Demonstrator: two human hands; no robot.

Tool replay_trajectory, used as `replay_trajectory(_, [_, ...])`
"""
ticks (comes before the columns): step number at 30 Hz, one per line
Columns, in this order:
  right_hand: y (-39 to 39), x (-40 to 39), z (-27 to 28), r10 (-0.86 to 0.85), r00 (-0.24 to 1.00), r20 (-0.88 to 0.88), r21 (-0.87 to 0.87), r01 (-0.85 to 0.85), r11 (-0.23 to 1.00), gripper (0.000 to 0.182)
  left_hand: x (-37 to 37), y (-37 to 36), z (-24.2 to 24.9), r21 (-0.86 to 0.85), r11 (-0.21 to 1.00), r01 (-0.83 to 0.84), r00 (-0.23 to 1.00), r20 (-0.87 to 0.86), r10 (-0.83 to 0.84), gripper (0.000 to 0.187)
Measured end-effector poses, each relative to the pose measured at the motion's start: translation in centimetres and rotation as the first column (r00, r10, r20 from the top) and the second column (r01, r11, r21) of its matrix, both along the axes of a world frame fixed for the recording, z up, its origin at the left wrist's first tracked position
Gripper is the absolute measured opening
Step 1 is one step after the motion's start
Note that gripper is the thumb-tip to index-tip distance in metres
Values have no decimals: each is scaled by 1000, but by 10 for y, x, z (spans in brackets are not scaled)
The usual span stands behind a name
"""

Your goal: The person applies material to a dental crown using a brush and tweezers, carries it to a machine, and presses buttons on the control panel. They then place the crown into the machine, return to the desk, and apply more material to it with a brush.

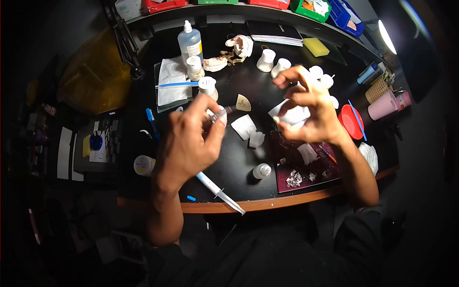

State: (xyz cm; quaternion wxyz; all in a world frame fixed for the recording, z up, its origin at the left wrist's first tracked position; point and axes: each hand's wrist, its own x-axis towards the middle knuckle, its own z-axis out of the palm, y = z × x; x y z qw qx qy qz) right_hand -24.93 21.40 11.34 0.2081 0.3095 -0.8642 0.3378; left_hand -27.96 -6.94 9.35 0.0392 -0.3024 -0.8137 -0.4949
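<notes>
My left hand (189, 136) is closed in a pinch around a slim tool (220, 115) with a greyish, partly clear shaft. A tan, fan-shaped piece (243, 103) lines up with the tool's end; I cannot tell whether they are joined. Raised over the right side of the desk, my right hand (313, 107) has its fingers curled and thumb well apart, with nothing between them. White paper (292, 112) shows behind that hand, partly hidden. White paper squares (244, 126) lie between the two hands. Below the left wrist rests a large syringe (217, 190).
Bottles (191, 45), white-capped jars (207, 86) and dental models (240, 46) stand at the back. A small bottle (261, 171) sits near the front, beside a dark red board (306, 177) with crumpled foil. At right are a red bowl (350, 125) and pink cup (382, 106).
</notes>
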Motion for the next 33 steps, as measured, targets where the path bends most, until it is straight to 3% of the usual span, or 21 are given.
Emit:
replay_trajectory(3, [-2, -41, -6, 42, 998, 53, 142, -49, 989, 13, -7, -7, 4, 56, 992, -115, 991, -65, 118, 10])
replay_trajectory(7, [-9, -78, -23, 56, 958, 281, 103, -88, 991, 16, -13, -11, -1, 54, 987, -154, 980, -121, 159, 10])
replay_trajectory(11, [-17, -93, -30, 41, 924, 379, 89, -80, 993, 16, -14, -12, -4, 80, 986, -144, 984, -96, 152, 15])
replay_trajectory(15, [-21, -101, -32, 34, 880, 474, 90, -87, 992, 14, -17, -14, -9, 98, 981, -169, 963, -196, 185, 18])
replay_trajectory(20, [-27, -104, -29, -11, 872, 490, 167, -82, 982, 12, -19, -15, -11, 70, 974, -215, 936, -270, 226, 18])
replay_trajectory(23, [-31, -104, -26, -59, 862, 503, 214, -58, 975, 11, -16, -16, -7, -6, 973, -230, 946, -238, 222, 18])
replay_trajectory(33, [-40, -103, -21, -118, 843, 525, 271, -34, 962, 11, -15, -15, -7, 12, 977, -213, 957, -201, 211, 18])
